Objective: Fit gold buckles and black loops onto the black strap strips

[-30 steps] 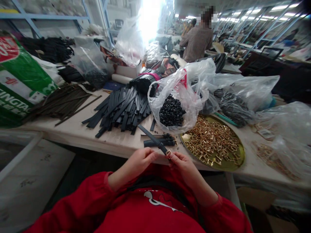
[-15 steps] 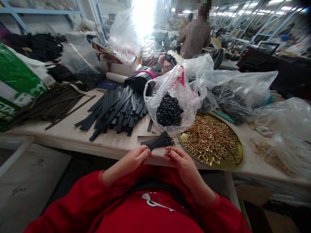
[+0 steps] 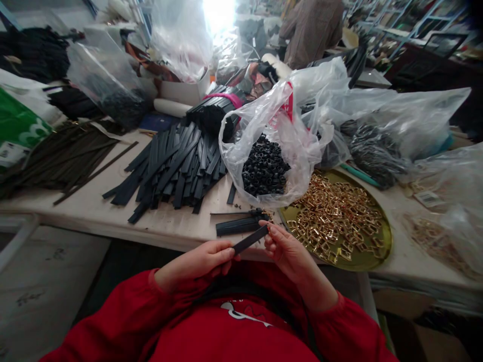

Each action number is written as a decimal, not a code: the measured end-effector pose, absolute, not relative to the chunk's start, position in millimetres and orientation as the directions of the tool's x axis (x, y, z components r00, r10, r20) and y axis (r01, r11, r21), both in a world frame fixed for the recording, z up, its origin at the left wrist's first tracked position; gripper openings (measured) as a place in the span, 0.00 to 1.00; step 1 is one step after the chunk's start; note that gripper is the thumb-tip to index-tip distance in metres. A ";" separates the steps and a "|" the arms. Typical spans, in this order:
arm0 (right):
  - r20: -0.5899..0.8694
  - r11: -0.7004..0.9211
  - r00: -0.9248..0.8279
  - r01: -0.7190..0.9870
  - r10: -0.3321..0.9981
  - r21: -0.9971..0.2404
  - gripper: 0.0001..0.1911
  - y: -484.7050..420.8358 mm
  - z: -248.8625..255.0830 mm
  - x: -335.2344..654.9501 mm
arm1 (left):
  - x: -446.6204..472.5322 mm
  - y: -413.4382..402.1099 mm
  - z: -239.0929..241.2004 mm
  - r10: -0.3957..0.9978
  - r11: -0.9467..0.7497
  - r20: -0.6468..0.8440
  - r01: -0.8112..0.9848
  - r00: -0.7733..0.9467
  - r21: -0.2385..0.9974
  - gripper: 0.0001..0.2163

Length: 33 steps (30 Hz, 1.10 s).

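Note:
A flat black strap (image 3: 249, 240) is pinched near one end by my left hand (image 3: 209, 259), its thumb on top. My right hand (image 3: 283, 246) is closed on a small gold buckle (image 3: 268, 228), which meets the strap's far end; the fingers partly hide it, so I cannot tell whether the strap passes through. Just beyond, a few black straps (image 3: 236, 226) with gold pieces at their right ends lie on the table (image 3: 177, 231). Right of my right hand, a round gold tray (image 3: 385, 241) holds a heap of gold buckles (image 3: 339, 216).
Behind my hands stands an open plastic bag (image 3: 234, 166) of small black loops (image 3: 264, 168). A pile of black straps (image 3: 177, 166) spreads to its left, with brown strips (image 3: 71, 156) farther left. Clear bags (image 3: 445, 201) lie at right. A person (image 3: 313, 32) stands in the background.
My right hand has brought the gold buckle to the strap's end. The strap has swung lower, pointing toward my right hand. The view has tilted down and come closer.

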State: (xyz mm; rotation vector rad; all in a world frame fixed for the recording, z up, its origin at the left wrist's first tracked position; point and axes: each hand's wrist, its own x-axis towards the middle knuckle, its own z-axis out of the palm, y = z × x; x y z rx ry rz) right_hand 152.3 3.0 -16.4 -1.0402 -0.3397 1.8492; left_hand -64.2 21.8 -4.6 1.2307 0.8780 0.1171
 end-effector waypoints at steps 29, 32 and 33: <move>-0.217 -0.212 0.031 -0.115 0.976 -0.970 0.11 -20.6 -10.0 130.5 | -25.8 4.7 0.0 0.744 0.177 -0.310 0.274 0.592 0.946 0.14; -0.201 -0.197 0.029 -0.111 0.979 -0.974 0.11 -23.3 -8.5 131.3 | -23.1 2.1 2.7 0.741 0.194 -0.312 0.256 0.594 0.947 0.15; -0.200 -0.196 0.027 -0.104 0.980 -0.975 0.11 -24.0 -8.9 131.2 | -22.2 1.3 3.4 0.744 0.194 -0.310 0.252 0.592 0.948 0.15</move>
